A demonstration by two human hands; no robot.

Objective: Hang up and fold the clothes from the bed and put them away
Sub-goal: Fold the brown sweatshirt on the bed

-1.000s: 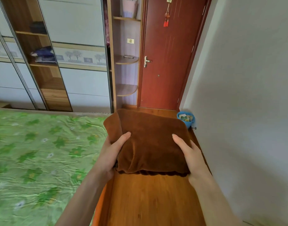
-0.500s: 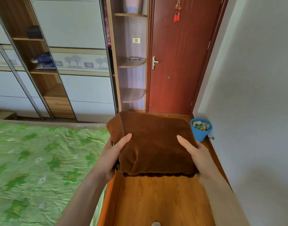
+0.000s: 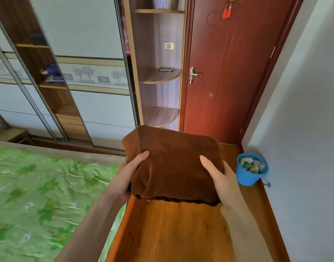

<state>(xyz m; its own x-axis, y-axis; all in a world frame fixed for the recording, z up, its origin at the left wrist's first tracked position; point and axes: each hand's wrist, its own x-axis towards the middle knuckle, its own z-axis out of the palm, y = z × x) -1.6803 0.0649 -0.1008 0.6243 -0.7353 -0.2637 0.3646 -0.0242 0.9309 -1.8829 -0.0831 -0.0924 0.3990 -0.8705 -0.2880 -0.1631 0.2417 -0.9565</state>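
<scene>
- Head view: a folded brown cloth point(image 3: 178, 163) is held in the air between both hands, above the wooden floor point(image 3: 181, 233) and just beside the edge of the bed point(image 3: 39, 195).
- The left hand point(image 3: 124, 178) grips the cloth's left side. Its thumb lies on top of the fabric, pointing toward the middle, and its fingers curl underneath, out of sight.
- The right hand point(image 3: 222, 178) grips the cloth's right side the same way: the thumb rests flat on top and the fingers go under the bundle, hidden by it.
- The cloth therefore sits pinched between thumb above and fingers below on each side, its thick folded edge facing the person and sagging a little between the two hands.
- The bed carries a green sheet with a leaf print, wrinkled, at lower left.
- Behind the cloth stands a wardrobe point(image 3: 77, 44) with pale sliding doors; one gap shows wooden shelves with dark folded items on them.
- Beside the wardrobe are rounded corner shelves point(image 3: 160, 76), one bearing a small flat dark object.
- A red-brown door point(image 3: 228, 72) with a metal handle is shut; red tassels hang near its top.
- A blue bucket point(image 3: 247, 176) with colourful scraps inside stands on the floor against the white wall, just to the right of the right hand.
</scene>
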